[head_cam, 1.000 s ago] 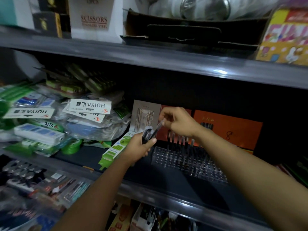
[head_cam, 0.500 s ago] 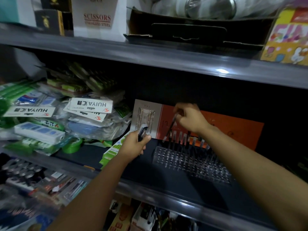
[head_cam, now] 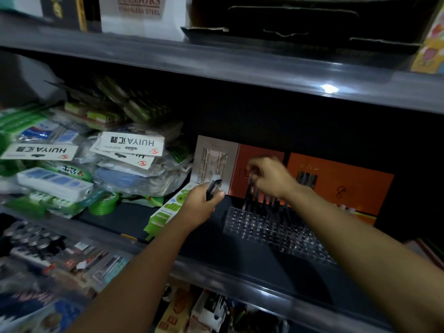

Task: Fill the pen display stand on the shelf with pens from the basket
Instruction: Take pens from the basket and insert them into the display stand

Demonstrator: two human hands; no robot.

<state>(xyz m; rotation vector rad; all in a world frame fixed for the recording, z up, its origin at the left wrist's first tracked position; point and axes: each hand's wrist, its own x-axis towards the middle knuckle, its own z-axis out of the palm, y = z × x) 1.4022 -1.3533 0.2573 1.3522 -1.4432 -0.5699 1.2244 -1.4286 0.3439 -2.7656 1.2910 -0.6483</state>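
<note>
Evidently the left hand (head_cam: 204, 200) grips a spare bundle of pens (head_cam: 212, 188) beside the stand (head_cam: 271, 227) as a ready supply, while the right hand (head_cam: 269, 176) pinches one pen (head_cam: 248, 191) upright over the far row, lining it up with a hole.

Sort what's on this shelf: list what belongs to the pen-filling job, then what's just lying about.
Job:
clear pen stand
pen in the right hand
pens in the left hand
pens already standing

Lying about:
HUIYA packets
green tape roll
scissors box
</note>
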